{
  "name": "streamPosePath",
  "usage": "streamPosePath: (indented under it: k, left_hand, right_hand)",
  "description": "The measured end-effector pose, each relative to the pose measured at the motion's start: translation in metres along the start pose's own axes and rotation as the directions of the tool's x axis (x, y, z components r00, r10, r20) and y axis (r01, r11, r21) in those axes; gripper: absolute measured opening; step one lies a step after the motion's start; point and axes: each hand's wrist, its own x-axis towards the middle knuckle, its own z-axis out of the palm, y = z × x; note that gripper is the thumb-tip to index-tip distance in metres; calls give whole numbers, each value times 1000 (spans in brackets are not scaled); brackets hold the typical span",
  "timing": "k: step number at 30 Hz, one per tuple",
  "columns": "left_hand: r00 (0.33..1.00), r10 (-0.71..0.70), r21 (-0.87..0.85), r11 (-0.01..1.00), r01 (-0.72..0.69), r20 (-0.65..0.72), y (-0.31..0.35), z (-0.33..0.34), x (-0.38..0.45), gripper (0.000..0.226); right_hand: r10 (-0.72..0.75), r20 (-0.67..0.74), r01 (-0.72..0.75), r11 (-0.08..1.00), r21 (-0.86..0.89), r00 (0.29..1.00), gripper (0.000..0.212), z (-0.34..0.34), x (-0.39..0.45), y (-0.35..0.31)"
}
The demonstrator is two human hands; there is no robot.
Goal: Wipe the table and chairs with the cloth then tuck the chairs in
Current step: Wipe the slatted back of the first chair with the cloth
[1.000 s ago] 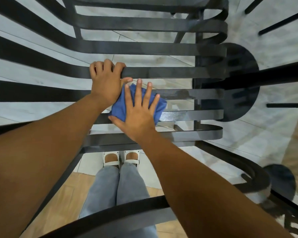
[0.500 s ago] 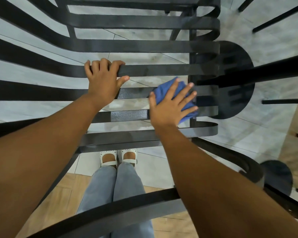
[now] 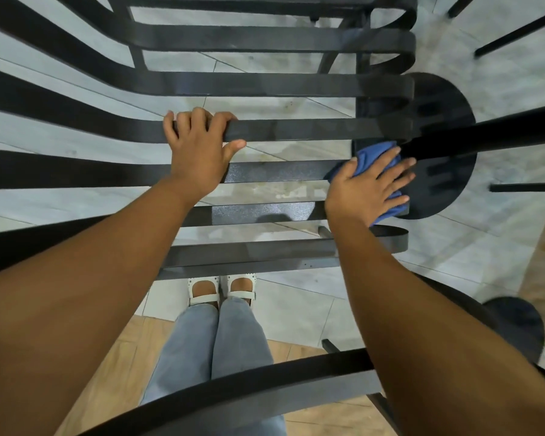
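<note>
I look straight down through a black metal slatted chair [image 3: 296, 86]. My left hand [image 3: 199, 152] grips one of its middle slats, fingers curled over the top and thumb under. My right hand [image 3: 370, 185] lies flat with spread fingers on a blue cloth [image 3: 367, 155], pressing it onto the right end of the slats. Most of the cloth is hidden under the hand.
A round black table base [image 3: 444, 146] with its thick post sits on the grey tiled floor right of the chair. A second round base [image 3: 516, 328] is at lower right. Thin black legs cross the upper right. My feet [image 3: 221, 291] stand below the chair.
My right hand has slid the blue cloth along the slats from beside my left hand out to the chair's right end. My left hand has kept its grip on the same slat.
</note>
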Motion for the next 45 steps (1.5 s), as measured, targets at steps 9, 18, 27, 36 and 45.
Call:
streamPosePath:
  k: [9, 18, 27, 36, 45]
  left_hand:
    - [991, 71, -18, 997, -70, 112, 83, 13, 15, 46]
    - [991, 97, -18, 995, -96, 96, 80, 15, 15, 43]
    - [956, 254, -15, 967, -254, 145, 42, 0, 17, 51]
    - [949, 239, -32, 971, -238, 205, -4, -14, 14, 45]
    - [950, 213, -35, 977, -211, 229, 0, -12, 21, 43]
  right_hand:
    - [-357, 63, 363, 922, -139, 932, 70, 5, -9, 9]
    - [-82, 13, 83, 995, -52, 997, 66, 3, -6, -23]
    - [-387, 66, 392, 895, -214, 920, 64, -15, 29, 0]
    - [-815, 406, 896, 443, -25, 414, 71, -16, -17, 20]
    - [-920, 380, 993, -116, -31, -96, 62, 37, -106, -42]
